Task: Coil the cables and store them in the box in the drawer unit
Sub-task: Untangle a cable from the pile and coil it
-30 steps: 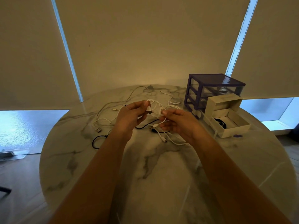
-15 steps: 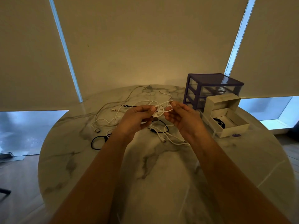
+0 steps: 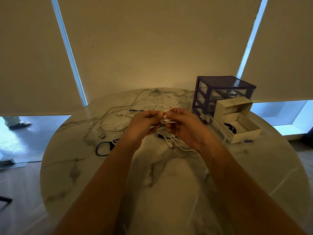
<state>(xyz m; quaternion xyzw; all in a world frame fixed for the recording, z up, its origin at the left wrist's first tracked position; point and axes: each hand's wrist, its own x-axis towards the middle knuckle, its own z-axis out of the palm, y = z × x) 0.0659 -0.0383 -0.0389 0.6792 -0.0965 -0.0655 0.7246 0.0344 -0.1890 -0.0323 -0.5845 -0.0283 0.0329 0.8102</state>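
My left hand [image 3: 144, 123] and my right hand [image 3: 184, 126] are raised together over the middle of the marble table, both pinching a thin white cable [image 3: 166, 120] bunched between their fingertips. Its loose length trails down to the table under my right hand. More white cables [image 3: 118, 119] lie tangled behind my left hand, and a black cable [image 3: 103, 148] curls to the left. The purple drawer unit [image 3: 221, 92] stands at the back right. Its pulled-out drawer holds an open white box [image 3: 240, 131] with a dark cable inside.
The round marble table [image 3: 162, 184] fills the lower view, with its near half bare. Closed blinds cover the windows behind. A person's foot [image 3: 18, 122] shows on the floor at the far left.
My hands have closed together, and my right hand, which was open half a second ago, now pinches the white cable beside my left.
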